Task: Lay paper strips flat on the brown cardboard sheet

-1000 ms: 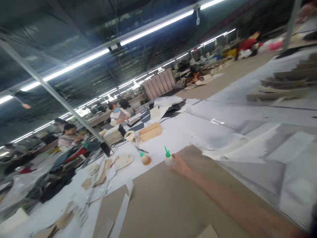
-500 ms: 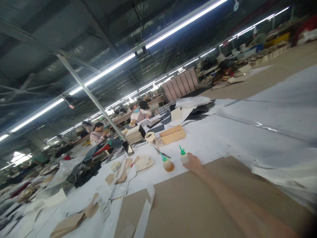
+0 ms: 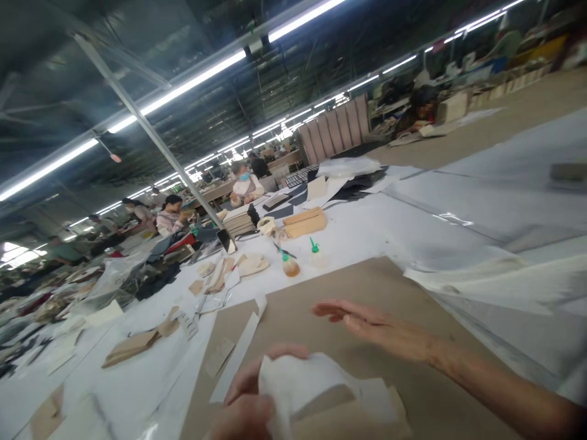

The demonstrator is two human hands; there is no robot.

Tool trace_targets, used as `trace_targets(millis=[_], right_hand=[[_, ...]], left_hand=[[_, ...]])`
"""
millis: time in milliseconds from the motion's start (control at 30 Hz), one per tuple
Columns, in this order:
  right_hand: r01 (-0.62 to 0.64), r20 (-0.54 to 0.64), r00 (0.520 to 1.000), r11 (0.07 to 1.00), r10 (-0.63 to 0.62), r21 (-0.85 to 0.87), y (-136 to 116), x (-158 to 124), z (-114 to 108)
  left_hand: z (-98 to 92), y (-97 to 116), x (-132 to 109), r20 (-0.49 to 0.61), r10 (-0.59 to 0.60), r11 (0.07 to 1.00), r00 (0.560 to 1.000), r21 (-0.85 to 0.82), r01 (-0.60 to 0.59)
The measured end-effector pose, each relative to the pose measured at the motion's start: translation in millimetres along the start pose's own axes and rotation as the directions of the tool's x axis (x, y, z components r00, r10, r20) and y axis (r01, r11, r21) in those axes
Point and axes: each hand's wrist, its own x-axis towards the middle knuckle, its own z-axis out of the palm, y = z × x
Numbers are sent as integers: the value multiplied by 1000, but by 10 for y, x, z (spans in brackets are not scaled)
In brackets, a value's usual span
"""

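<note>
My left hand [image 3: 250,397] is at the bottom of the view, fingers closed on a white cut piece [image 3: 305,385] that lies over a tan piece [image 3: 362,421]. My right hand [image 3: 373,324] hovers above the brown cardboard sheet [image 3: 321,293] with fingers stretched out and nothing in it. Further back on the white table stand a clear glue bottle with a green nozzle [image 3: 317,255] and an amber glue bottle with a green nozzle [image 3: 289,264], both apart from my hands.
Cut shoe pieces [image 3: 215,275], a tan stack [image 3: 305,223] and a dark stack of pieces [image 3: 241,223] lie on the long white table [image 3: 367,235]. A metal post [image 3: 151,137] rises from the table. Other people [image 3: 172,214] sit at the far left.
My right hand has let go of the clear glue bottle and drawn back toward me, open. My left hand has come into view holding the white piece. The camera has tilted down.
</note>
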Motion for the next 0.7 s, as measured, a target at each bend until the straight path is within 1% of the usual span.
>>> trace_targets(millis=[33, 100, 133, 200, 267, 333, 400, 433, 500, 567, 600, 700], right_hand=[[2, 61, 998, 1000, -4, 29, -111, -125, 48], [-22, 128, 992, 991, 5, 131, -259, -333, 132], [-41, 136, 991, 977, 13, 207, -299, -423, 170], [-80, 109, 993, 934, 45, 347, -331, -591, 237], [-81, 63, 996, 901, 60, 426, -328, -754, 293], [-68, 30, 998, 879, 62, 471, -326, -918, 342], [-74, 29, 997, 850, 68, 521, -344, -1083, 391], [-104, 41, 994, 839, 97, 533, -361, -1165, 417], [-200, 78, 979, 827, 187, 525, -402, -1329, 477], [-264, 72, 962, 838, 262, 477, -436, -1490, 548], [-269, 40, 959, 848, 282, 457, -444, -1569, 587], [-229, -92, 950, 866, 298, 444, -413, -1797, 714]], left_hand=[[92, -49, 109, 49, 0, 999, 999, -47, 3], [291, -112, 287, 107, -4, 999, 994, -42, 9], [388, -125, 341, 119, -2, 1000, 993, -19, 4], [559, -122, 371, 119, -3, 998, 993, 66, -5], [683, -108, 324, 130, -19, 987, 991, 162, -2], [767, -116, 247, 173, -52, 972, 983, 236, 10], [833, -158, 169, 216, -121, 958, 969, 280, 57], [867, -187, 132, 215, -168, 943, 962, 318, 94], [944, -245, 63, 167, -245, 891, 955, 427, 154], [1035, -287, -3, 126, -269, 824, 955, 543, 160], [1082, -303, -35, 118, -271, 796, 955, 585, 154], [1198, -371, -122, 103, -322, 718, 941, 674, 172]])
